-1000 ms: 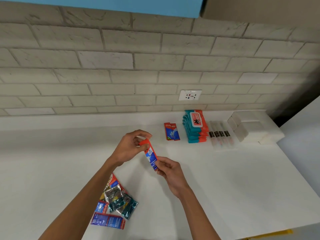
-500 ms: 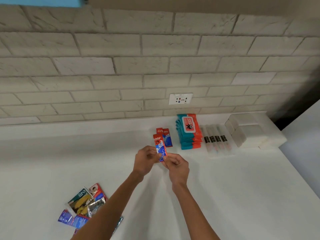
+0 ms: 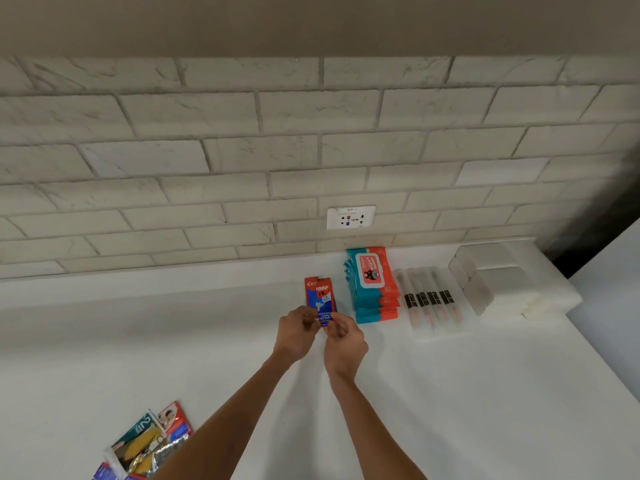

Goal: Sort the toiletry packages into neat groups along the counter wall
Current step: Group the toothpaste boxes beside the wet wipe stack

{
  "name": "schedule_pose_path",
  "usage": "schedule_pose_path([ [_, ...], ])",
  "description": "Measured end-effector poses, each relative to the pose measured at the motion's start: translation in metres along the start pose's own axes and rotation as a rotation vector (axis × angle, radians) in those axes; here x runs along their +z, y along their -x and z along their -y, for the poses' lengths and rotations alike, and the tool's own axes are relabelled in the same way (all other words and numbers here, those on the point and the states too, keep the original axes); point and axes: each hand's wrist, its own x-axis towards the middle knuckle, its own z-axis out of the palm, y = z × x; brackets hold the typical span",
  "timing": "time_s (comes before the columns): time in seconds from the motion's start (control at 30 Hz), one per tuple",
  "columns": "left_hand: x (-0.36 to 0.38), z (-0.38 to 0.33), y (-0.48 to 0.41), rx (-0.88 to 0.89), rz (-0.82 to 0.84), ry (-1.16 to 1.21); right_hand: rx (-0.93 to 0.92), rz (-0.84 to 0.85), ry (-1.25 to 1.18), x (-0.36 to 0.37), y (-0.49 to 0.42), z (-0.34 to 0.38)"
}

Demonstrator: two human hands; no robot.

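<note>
Item, in hand: one Colgate toothpaste box (image 3: 323, 302), red and blue, flat, its long side running away from me toward the wall. My left hand (image 3: 296, 332) pinches its near left corner and my right hand (image 3: 346, 342) pinches its near right corner, fingers of both curled in on the card. My two hands almost touch each other at the box's near end.

Item, beneath or behind it: a second Colgate box (image 3: 310, 284), of which only the far left corner with the letters "Col" shows. The box I hold overlaps it; whether the two touch I cannot tell.

Item, just to the right: a stack of wet-wipe packs (image 3: 372, 289), teal and orange, squared up, with its far end near the foot of the wall.

Item, next right: a row of toothbrushes (image 3: 429, 301) in clear wrappers, side by side, touching or nearly so.

Item, far right: white wrapped packs (image 3: 502, 282), stacked in a block; contents not readable.

Item, near left edge of view: a loose heap of sachets (image 3: 145, 445), mixed colours, overlapping, well apart from the sorted row.

Fixtures: white counter (image 3: 138, 341); pale brick-tile wall (image 3: 207, 150); white wall socket (image 3: 350, 217) above the wipes.
</note>
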Motion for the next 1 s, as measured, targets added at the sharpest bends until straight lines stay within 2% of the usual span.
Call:
schedule_pose_path([
  [0.23, 0.002, 0.004, -0.014, 0.114, -0.007, -0.261, -0.038, -0.036, 0.073, 0.017, -0.027, 0.002],
  [0.53, 0.006, 0.02, -0.019, 0.117, 0.174, -0.624, -0.03, 0.039, 0.187, 0.029, -0.046, -0.01],
  [0.83, 0.002, 0.033, -0.027, 0.154, 0.273, -0.723, -0.105, 0.239, 0.385, 0.022, -0.054, -0.024],
  [1.0, 0.001, 0.036, -0.032, 0.146, 0.288, -0.724, -0.185, 0.273, 0.642, 0.03, -0.054, -0.026],
])
